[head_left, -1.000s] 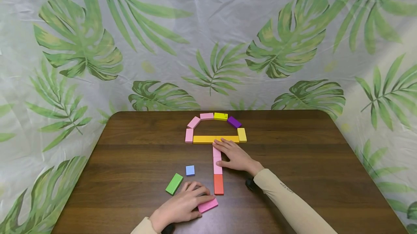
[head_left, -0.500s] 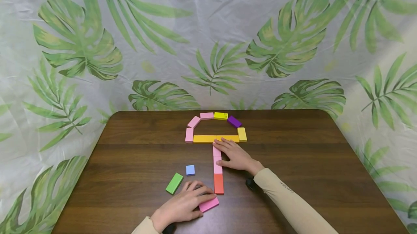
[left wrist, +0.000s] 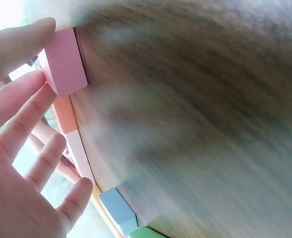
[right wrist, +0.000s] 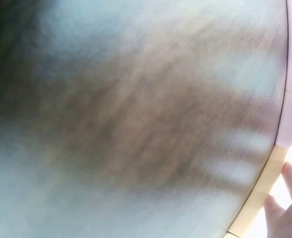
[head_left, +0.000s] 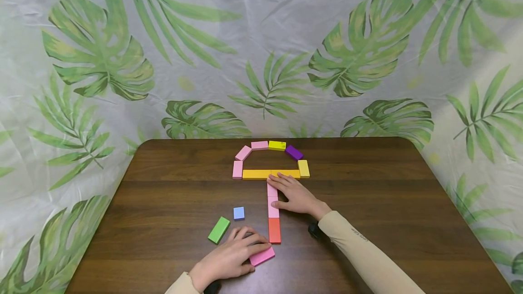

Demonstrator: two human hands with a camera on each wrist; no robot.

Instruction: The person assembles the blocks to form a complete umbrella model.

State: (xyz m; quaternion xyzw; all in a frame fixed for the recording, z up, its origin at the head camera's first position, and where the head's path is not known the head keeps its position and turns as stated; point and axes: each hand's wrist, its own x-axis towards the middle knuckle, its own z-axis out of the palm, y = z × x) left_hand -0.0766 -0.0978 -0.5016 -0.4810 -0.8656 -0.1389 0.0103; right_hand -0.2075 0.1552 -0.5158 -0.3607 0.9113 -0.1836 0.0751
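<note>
My left hand (head_left: 233, 255) pinches a pink block (head_left: 262, 256) between thumb and fingertips, low on the table. In the left wrist view the thumb is at one end of the pink block (left wrist: 65, 64) and the first fingers near the other. Just beyond it, a red block (head_left: 274, 230) ends a column with two light pink blocks (head_left: 273, 207). My right hand (head_left: 298, 196) rests over that column, fingertips on the right-hand orange block (head_left: 292, 174) and thumb at the light pink pair. Part of the upper light pink block is hidden under the fingers.
An arch of pink, yellow and purple blocks (head_left: 293, 152) stands on the orange bar (head_left: 256, 174) at the back. Left of the column lie a small blue block (head_left: 239, 213) and a green block (head_left: 219, 230). A leaf-print cloth (head_left: 269, 57) hangs behind the table (head_left: 367, 180).
My left hand and the pink block have shifted very slightly to the right since a second ago. The right hand has stayed in place.
</note>
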